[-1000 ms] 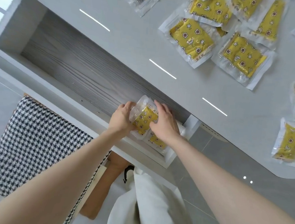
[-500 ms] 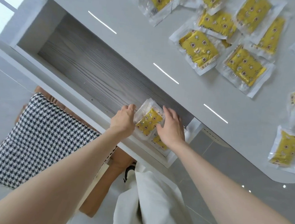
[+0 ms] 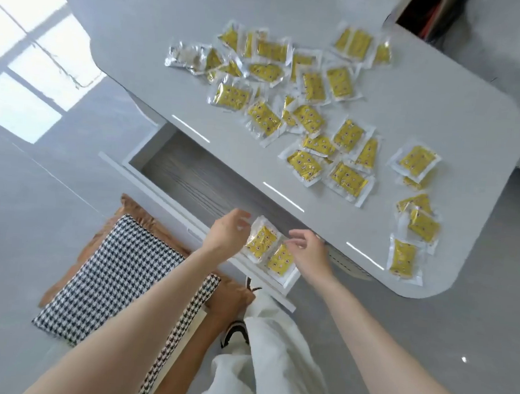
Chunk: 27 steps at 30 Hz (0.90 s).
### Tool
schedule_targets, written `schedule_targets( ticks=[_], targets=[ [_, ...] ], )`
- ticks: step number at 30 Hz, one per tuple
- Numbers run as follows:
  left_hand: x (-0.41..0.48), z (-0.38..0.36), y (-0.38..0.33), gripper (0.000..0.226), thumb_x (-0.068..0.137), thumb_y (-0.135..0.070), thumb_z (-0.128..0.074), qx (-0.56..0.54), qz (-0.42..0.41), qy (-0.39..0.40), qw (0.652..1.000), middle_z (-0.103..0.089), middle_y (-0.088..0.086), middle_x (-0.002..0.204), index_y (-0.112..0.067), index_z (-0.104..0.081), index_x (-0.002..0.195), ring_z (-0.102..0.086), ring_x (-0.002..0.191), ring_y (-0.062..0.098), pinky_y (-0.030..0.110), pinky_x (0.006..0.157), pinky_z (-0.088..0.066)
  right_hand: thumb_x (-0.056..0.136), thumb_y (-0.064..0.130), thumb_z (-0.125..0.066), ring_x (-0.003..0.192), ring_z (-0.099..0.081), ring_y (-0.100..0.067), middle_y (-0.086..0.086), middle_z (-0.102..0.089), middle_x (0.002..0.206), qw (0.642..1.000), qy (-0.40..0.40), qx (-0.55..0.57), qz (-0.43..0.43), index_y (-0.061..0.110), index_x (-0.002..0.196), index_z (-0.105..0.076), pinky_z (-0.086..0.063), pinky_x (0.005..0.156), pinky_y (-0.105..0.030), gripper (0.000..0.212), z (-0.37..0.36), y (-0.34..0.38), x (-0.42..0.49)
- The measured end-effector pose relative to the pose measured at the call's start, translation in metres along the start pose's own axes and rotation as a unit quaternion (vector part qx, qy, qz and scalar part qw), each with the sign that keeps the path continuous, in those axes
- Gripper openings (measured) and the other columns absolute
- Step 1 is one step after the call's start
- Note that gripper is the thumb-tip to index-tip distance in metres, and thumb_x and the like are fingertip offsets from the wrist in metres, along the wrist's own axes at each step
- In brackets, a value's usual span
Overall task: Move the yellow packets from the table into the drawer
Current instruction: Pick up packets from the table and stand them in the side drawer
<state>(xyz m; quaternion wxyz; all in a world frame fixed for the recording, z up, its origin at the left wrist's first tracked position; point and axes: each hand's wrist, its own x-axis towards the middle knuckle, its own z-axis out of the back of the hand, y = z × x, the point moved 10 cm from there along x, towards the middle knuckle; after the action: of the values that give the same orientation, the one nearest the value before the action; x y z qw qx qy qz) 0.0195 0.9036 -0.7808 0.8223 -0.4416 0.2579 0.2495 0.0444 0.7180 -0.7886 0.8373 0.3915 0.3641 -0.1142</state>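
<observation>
Two yellow packets [image 3: 261, 240] in clear wrappers lie in the right end of the open drawer [image 3: 191, 179], which has a grey wood-grain floor. My left hand [image 3: 226, 233] hovers just left of them with loosely bent fingers, holding nothing. To their right, my right hand [image 3: 309, 252] hangs the same way, also holding nothing. Several more yellow packets [image 3: 348, 180] lie scattered over the grey table [image 3: 463, 129] above the drawer.
A chair with a houndstooth cushion [image 3: 115, 282] stands at the lower left, in front of the drawer. My white trousers [image 3: 264, 362] and a shoe show below the drawer front. A grey tiled floor surrounds the table.
Both hands have let go of the packet, which now lies in the drawer, and have drawn slightly apart. The camera has pulled back, showing far more of the table.
</observation>
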Motion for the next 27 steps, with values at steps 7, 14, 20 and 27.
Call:
schedule_targets(
  ticks=[7, 14, 20, 27],
  targets=[
    [-0.111, 0.035, -0.056, 0.034, 0.095, -0.014, -0.050, -0.071, -0.034, -0.044, 0.996, -0.063, 0.001, 0.118, -0.016, -0.050, 0.129, -0.058, 0.110, 0.016, 0.027, 0.090, -0.047, 0.094, 0.015, -0.051, 0.093, -0.055, -0.012, 0.000, -0.065, 0.108, 0.997, -0.053, -0.015, 0.045, 0.016, 0.117, -0.059, -0.038, 0.069, -0.021, 0.025, 0.069, 0.034, -0.112],
    [-0.186, 0.036, -0.113, 0.034, 0.094, -0.015, -0.048, -0.104, -0.042, -0.053, 0.992, -0.062, -0.001, 0.116, -0.020, -0.052, 0.127, -0.059, 0.101, 0.015, 0.026, 0.081, -0.045, 0.093, 0.021, -0.050, 0.097, -0.058, -0.016, -0.001, -0.063, 0.112, 0.995, -0.075, -0.006, 0.065, 0.021, 0.120, -0.056, -0.043, 0.075, -0.027, 0.027, 0.147, 0.044, -0.182],
    [-0.212, 0.006, -0.196, 0.033, 0.094, -0.018, -0.046, -0.102, -0.090, -0.031, 0.990, -0.061, -0.004, 0.116, -0.024, -0.051, 0.125, -0.059, 0.098, 0.015, 0.025, 0.076, -0.047, 0.093, 0.019, -0.050, 0.096, -0.056, -0.014, 0.000, -0.063, 0.113, 0.988, -0.126, 0.030, 0.079, 0.021, 0.121, -0.056, -0.041, 0.072, -0.023, 0.029, 0.240, 0.029, -0.212],
    [-0.216, -0.061, -0.316, 0.034, 0.094, -0.013, -0.050, -0.078, -0.151, -0.046, 0.984, -0.061, 0.005, 0.115, -0.015, -0.054, 0.127, -0.055, 0.094, 0.017, 0.026, 0.077, -0.043, 0.091, 0.016, -0.054, 0.093, -0.060, -0.017, -0.004, -0.066, 0.115, 0.981, -0.151, 0.058, 0.109, 0.017, 0.118, -0.056, -0.043, 0.067, -0.020, 0.027, 0.366, -0.012, -0.218]
  ],
)
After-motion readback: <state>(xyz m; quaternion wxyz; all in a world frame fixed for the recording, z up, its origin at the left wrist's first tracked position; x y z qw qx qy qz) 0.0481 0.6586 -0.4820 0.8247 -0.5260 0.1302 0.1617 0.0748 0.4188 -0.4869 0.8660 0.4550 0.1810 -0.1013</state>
